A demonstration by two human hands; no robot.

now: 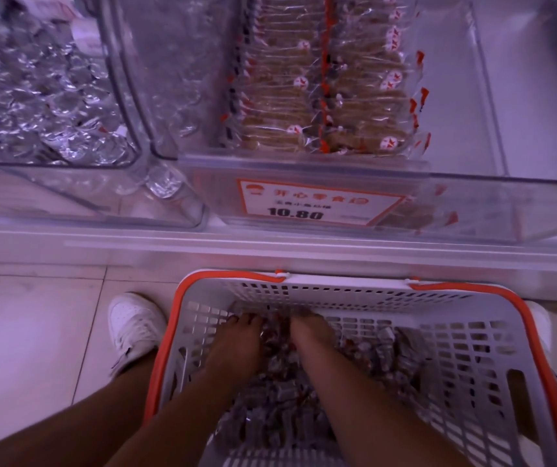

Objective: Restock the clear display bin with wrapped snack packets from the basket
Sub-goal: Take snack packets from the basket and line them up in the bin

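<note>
A white slotted basket with an orange rim stands on the floor below the shelf. Many small wrapped snack packets lie in its bottom. Both my hands reach down into the far end of the basket. My left hand and my right hand are side by side, fingers down among the packets; the fingertips are buried, so their hold is hidden. Above, the clear display bin holds two rows of wrapped brown snack packets and carries an orange price label.
A second clear bin at the left is full of silver foil-wrapped pieces. The white shelf edge runs across between bins and basket. My white shoe stands on the tiled floor left of the basket.
</note>
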